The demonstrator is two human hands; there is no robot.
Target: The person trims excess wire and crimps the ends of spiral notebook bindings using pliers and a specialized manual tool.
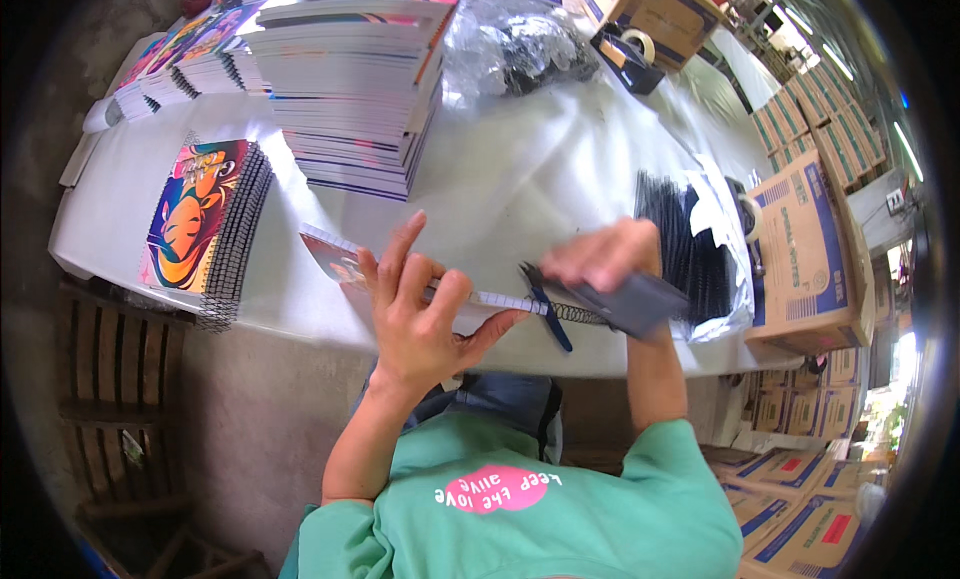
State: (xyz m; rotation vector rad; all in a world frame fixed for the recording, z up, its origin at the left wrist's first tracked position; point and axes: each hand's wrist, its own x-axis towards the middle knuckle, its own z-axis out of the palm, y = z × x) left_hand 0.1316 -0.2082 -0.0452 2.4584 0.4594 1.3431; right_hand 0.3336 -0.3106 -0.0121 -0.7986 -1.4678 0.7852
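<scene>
My left hand [420, 319] is closed on a thin notebook [505, 301], seen nearly edge-on, with the thumb at its near edge and the index finger raised. A wire spiral coil [580, 315] stretches from the notebook's right end toward my right hand [610, 256]. That hand is smeared by motion, so its grip is hard to read. A dark grey, flat-looking thing [635, 304] lies across its palm and wrist; its kind is unclear. Between both hands is a slim dark blue tool [553, 324], perhaps cutters, beside the coil.
Black spiral coils [685, 249] lie in a bundle at the right. A tall stack of notebooks [350, 99] stands behind, with spiral-bound notebooks [200, 214] at the left. A tape dispenser [630, 59] sits farther back. Cardboard boxes [810, 259] border the table's right side.
</scene>
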